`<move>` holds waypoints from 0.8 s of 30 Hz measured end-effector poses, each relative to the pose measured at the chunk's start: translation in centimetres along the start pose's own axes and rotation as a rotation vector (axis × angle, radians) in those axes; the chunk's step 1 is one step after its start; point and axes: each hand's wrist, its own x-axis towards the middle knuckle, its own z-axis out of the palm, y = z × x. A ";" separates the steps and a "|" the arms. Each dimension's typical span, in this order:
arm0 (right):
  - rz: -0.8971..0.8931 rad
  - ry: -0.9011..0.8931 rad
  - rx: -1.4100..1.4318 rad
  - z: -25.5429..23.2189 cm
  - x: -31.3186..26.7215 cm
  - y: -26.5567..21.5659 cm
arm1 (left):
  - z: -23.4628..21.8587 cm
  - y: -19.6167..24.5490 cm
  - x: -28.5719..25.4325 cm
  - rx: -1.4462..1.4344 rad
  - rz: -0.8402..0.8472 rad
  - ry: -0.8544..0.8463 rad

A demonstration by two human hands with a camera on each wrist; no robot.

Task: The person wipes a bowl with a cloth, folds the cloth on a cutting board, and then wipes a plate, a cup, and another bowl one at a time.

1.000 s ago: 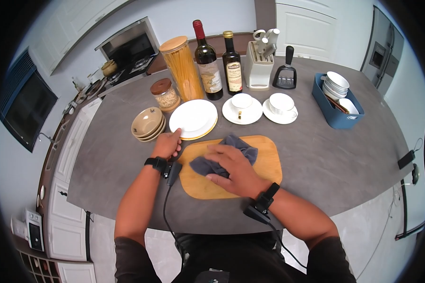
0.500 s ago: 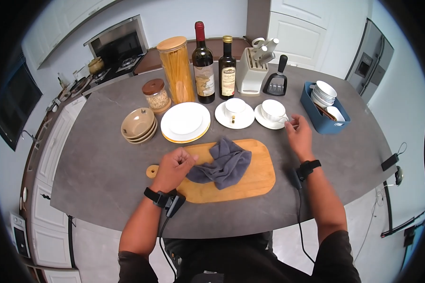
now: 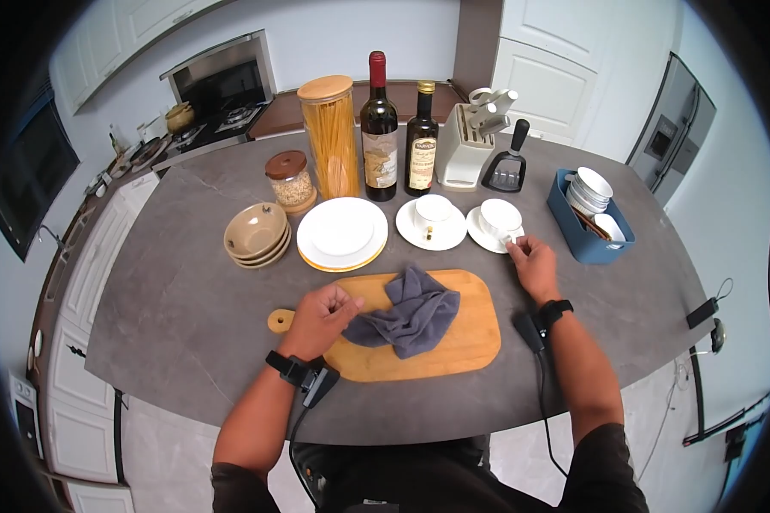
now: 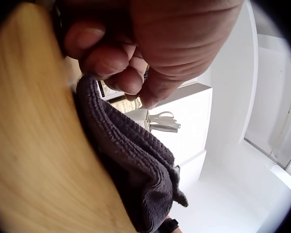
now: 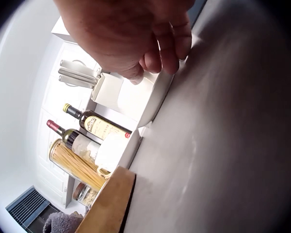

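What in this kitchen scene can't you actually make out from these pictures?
- Head view: whether the right hand grips the right white saucer; its fingers cover the rim.
- Head view: the olive oil bottle label text is too small.
- Left wrist view: the left hand hides where it pinches the grey cloth.
- Head view: blue tub contents are partly hidden.

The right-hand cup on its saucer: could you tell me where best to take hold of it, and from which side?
Take the cup by its small handle, which seems to point toward the near right, where the right hand already touches the saucer rim. Come in from that side, low over the counter. The cup stands upright and open-topped, so a pinch on the handle should keep it level; the left hand is busy with the cloth.
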 end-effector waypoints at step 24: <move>0.038 0.019 0.098 0.0 -1.0 -0.4 | 0.1 0.0 0.0 0.031 -0.019 -0.001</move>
